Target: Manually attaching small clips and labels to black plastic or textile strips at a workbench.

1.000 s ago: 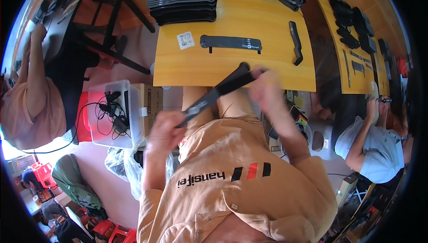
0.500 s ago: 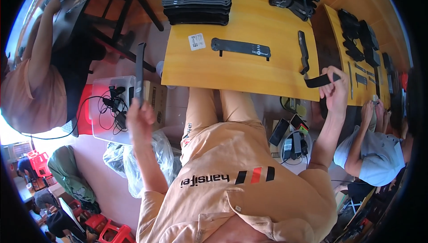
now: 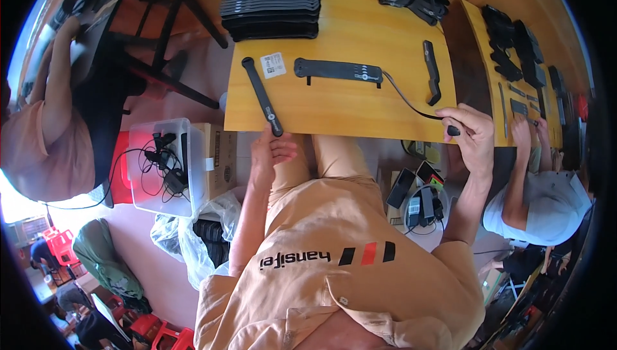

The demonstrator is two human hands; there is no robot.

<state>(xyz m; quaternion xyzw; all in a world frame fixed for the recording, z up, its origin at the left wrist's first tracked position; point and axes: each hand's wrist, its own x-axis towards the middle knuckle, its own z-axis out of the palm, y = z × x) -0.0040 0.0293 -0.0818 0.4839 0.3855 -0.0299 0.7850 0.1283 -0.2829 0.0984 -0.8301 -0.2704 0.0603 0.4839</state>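
The left hand [image 3: 272, 152] has its fingers loosely spread, grasping nothing, just below the near end of a narrow grey strap [image 3: 261, 93] that lies ahead of it on the counter [image 3: 334, 109]. Because that end sits right at the front edge, a careless brush of the fingers could tip the strap off (whether they touch it, I cannot tell). The right hand [image 3: 469, 134] is curled around one end of a thin dark strap [image 3: 409, 103], which bows away ahead and to the left of it toward a wide grey strap [image 3: 337, 70]. If the free end catches there, a pull could drag the wide strap askew; whether the two touch is unclear. A sideways swing might also knock the bent strap [image 3: 430, 70] just ahead of the right hand, since it lies near the counter's side edge.
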